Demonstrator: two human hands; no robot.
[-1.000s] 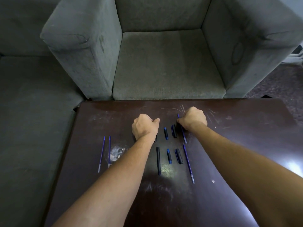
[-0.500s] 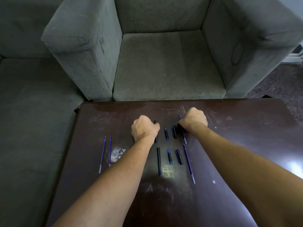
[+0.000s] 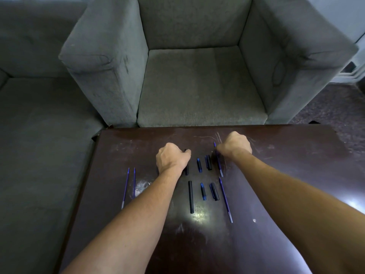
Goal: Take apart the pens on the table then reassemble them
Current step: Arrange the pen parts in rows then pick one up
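Note:
Pen parts lie in two rows on the dark table [image 3: 276,184]. In the far row my left hand [image 3: 171,159] curls its fingers round a black barrel [image 3: 186,171], whose top end shows beside my thumb. To its right lie a blue tip piece [image 3: 199,165] and a black cap [image 3: 208,162]. My right hand [image 3: 235,145] pinches the upper part of a blue refill [image 3: 219,168]. The near row holds a second black barrel [image 3: 190,196], blue piece [image 3: 203,191], black cap [image 3: 214,191] and refill [image 3: 225,200].
Two more blue refills [image 3: 125,186] lie side by side near the table's left edge. A grey armchair [image 3: 197,86] stands right behind the table's far edge. A grey sofa seat [image 3: 39,125] runs along the left.
My left hand has shifted slightly, and the top end of the black barrel now shows past my thumb. My right hand has stayed on the refill.

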